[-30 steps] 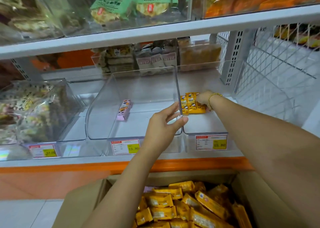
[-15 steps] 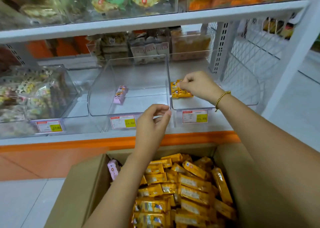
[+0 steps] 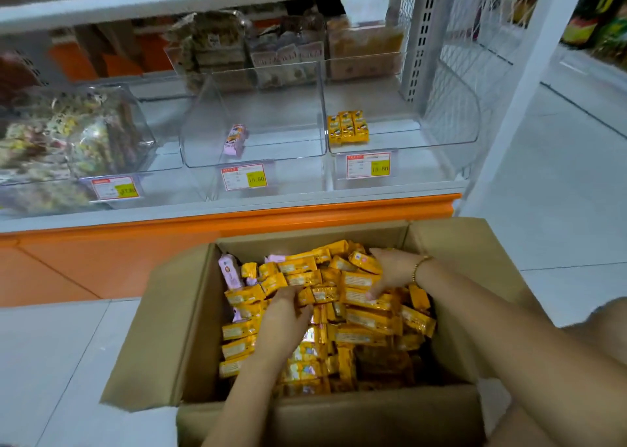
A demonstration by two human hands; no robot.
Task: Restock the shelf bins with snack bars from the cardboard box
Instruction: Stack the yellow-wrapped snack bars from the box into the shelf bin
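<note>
snack bars [image 3: 359, 314]: glossy yellow, heaped in cardboard box [image 3: 159, 328] | left hand [image 3: 285, 317]: fingers curled onto heap, grip unclear | right hand [image 3: 390, 270]: fingers curled round bars | both down from shelf bins [image 3: 451, 117] since earlier

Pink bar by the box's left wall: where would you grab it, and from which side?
Pinch the pink bar by its upper end, coming down from above. It stands nearly upright beside the left wall of the cardboard box, and its top pokes above the yellow bars, which hide its lower part.
</note>
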